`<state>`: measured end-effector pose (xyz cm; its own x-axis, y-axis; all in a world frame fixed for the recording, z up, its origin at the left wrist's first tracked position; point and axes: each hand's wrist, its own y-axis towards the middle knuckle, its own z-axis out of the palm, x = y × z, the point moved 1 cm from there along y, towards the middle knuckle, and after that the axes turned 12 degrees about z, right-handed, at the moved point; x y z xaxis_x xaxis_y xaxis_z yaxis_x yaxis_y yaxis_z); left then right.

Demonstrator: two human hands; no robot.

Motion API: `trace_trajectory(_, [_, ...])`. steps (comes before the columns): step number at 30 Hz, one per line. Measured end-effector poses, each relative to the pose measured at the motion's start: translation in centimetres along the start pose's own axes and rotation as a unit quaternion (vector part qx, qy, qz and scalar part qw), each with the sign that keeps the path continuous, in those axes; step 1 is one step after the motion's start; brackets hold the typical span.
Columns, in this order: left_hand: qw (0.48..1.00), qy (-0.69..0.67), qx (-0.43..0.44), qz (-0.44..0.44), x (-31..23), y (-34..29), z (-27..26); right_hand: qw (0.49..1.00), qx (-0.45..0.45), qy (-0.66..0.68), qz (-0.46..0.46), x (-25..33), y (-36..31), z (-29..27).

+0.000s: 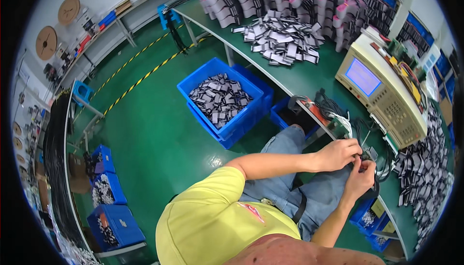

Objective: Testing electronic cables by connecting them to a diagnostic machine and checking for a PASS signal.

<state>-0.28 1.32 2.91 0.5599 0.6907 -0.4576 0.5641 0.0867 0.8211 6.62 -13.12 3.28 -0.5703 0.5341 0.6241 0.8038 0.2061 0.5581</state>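
Note:
My left hand and my right hand meet at the table's edge, fingertips pinched close together. Whatever they pinch is small and hidden by the fingers; I cannot make it out. Just beyond the fingertips sits a small fixture, with black cables looping beside it. White wires and a coil of dark cable lie past my left hand. A beige test instrument with a lit blue-violet screen stands on the green table behind the fixture.
Grey-and-black flat cable pieces are heaped on the table and on its right side. Bundled stacks line the back. A blue bin of similar pieces stands on the floor left of my knees. Small blue bins sit under the table's right end.

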Motion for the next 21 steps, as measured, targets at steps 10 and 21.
trace_trajectory(10, [0.962, 0.252, -0.101, 0.004, 14.2, 4.9, -14.6, 0.994, 0.054, 0.064, -0.072, 0.0, -0.3, -1.4])
trace_trajectory(21, [0.971, 0.208, 0.079, -0.091, 18.2, 3.0, -14.1, 0.987, 0.138, 0.029, -0.071, 0.0, 0.2, -2.6])
